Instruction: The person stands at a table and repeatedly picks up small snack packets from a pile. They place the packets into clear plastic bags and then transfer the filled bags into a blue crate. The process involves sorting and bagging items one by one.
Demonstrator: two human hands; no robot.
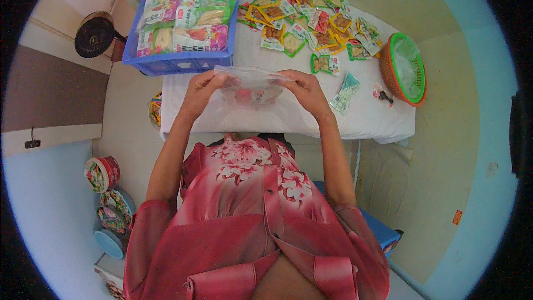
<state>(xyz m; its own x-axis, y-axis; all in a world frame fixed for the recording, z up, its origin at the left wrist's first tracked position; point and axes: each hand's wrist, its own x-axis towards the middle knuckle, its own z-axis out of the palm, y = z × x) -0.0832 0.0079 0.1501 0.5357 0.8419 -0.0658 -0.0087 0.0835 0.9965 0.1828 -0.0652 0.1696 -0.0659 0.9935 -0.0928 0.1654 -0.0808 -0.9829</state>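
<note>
Both of my hands grip the upper edge of a clear plastic bag over the front of the table. My left hand pinches its left top corner, and my right hand pinches the right one. Something with red and white printing shows through the plastic; what it is stays blurred. Just beyond my left hand stands a blue plastic crate with flat food packets stacked in it. To the right of my right hand lies a green-and-white packet. Farther back is a loose pile of small snack packets.
A green basket nested in an orange one holds clear plastic at the table's right edge. Near it lies a small dark item. A black fan stands left of the crate. Tubs and basins with packets line the left wall.
</note>
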